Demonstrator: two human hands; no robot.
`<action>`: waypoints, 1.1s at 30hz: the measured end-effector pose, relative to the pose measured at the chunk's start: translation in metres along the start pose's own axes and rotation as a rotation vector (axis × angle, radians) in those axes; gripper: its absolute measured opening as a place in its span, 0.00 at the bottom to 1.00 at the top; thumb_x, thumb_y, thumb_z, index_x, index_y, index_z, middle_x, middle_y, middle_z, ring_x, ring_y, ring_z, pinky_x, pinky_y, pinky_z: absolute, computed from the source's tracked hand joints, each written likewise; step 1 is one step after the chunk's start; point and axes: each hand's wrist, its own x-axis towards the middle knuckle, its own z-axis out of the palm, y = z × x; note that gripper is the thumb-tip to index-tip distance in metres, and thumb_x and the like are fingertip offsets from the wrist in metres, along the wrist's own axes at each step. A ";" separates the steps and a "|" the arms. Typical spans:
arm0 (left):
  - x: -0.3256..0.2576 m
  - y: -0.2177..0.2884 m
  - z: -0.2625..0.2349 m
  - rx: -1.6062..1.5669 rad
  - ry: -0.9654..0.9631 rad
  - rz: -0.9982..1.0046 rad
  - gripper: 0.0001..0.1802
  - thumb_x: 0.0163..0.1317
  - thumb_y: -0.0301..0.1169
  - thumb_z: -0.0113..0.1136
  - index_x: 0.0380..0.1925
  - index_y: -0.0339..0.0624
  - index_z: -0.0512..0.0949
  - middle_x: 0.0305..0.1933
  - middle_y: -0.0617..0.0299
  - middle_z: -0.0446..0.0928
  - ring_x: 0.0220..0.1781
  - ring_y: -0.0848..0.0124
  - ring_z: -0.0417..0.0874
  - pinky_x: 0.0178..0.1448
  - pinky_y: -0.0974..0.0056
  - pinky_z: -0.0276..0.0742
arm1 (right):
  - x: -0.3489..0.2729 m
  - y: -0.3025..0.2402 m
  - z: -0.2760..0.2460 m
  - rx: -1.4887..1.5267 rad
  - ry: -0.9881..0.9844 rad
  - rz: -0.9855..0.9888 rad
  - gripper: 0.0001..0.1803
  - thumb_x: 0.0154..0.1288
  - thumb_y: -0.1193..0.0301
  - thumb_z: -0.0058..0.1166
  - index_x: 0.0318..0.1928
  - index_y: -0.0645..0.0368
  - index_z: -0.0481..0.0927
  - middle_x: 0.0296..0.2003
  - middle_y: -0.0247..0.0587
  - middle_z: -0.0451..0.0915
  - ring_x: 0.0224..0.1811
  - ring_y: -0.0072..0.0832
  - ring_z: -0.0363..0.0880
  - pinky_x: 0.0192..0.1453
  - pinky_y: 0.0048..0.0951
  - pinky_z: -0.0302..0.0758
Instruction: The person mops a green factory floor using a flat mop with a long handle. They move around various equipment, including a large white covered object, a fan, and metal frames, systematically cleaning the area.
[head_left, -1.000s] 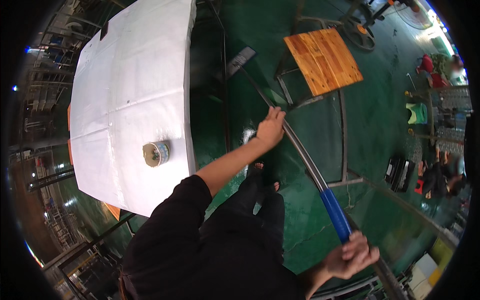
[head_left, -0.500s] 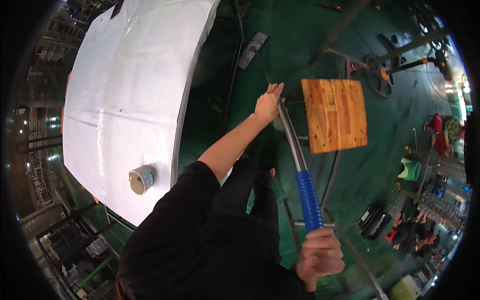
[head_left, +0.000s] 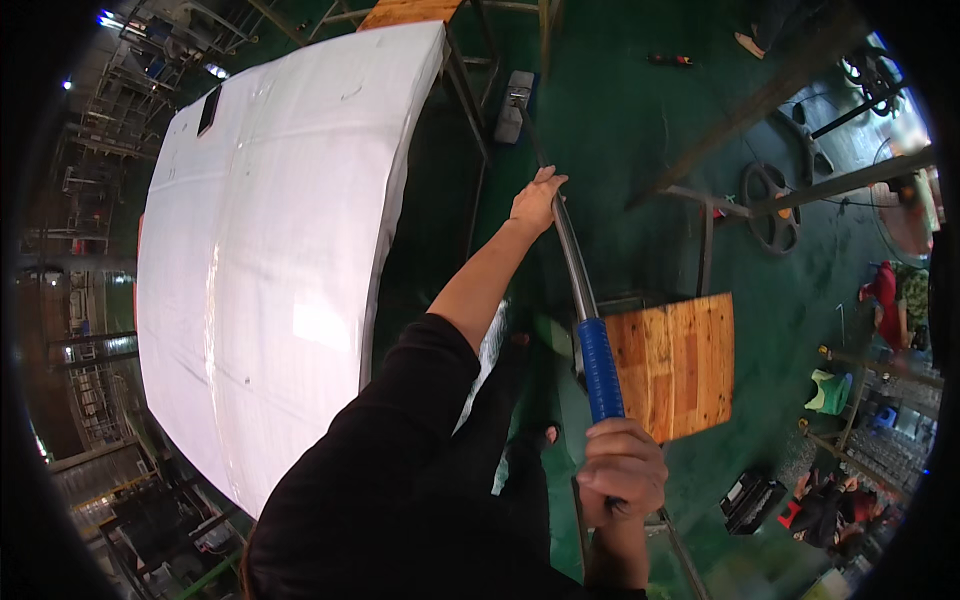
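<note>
Both hands are on a flat mop [head_left: 574, 262] with a metal pole and a blue sleeve. My left hand [head_left: 537, 202] is closed around the pole farther up, arm stretched forward. Near the pole's close end, my right hand [head_left: 622, 472] wraps the handle just below the blue grip [head_left: 600, 370]. The mop head [head_left: 515, 108], grey with a blue edge, lies on the green floor beyond my left hand, beside the legs of the white-covered table [head_left: 300, 220].
A wooden board seat [head_left: 680, 365] stands close to the right of the handle. Metal frame bars [head_left: 840, 185] cross the right side, near a black wheel-like base [head_left: 770, 208]. A black crate [head_left: 752, 503] and a person [head_left: 835, 505] are at lower right. A dark phone-like object [head_left: 209, 110] lies on the table.
The view has shifted forward: the wooden board sits lower, and the cup on the table is out of view. The mop head has turned more upright. Both hands keep their grip.
</note>
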 end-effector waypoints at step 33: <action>-0.271 0.262 -0.079 -0.405 0.023 0.700 0.12 0.43 0.27 0.60 0.10 0.44 0.68 0.14 0.65 0.68 0.20 0.66 0.72 0.26 0.63 0.63 | -0.125 -0.295 -0.233 0.118 0.366 -0.111 0.12 0.64 0.71 0.44 0.48 0.56 0.69 0.13 0.24 0.68 0.12 0.16 0.65 0.20 0.22 0.69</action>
